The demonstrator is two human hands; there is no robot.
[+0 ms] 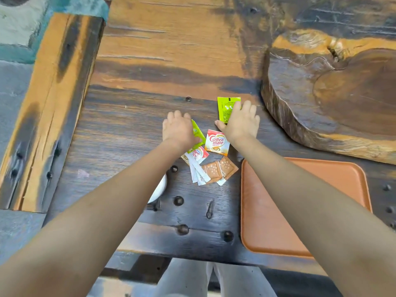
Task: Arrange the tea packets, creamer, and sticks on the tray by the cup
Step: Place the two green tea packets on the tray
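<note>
Gathering has just begun: left of the bare tray [300,211], the right hand [241,123] lies with fingers spread flat on one tea packet [226,108], the left hand [179,130] curls over another [198,133], and next each must be pinched up and carried across.

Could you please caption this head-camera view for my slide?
Both hands, left and right, reach green tea packets beside an orange tray.
</note>
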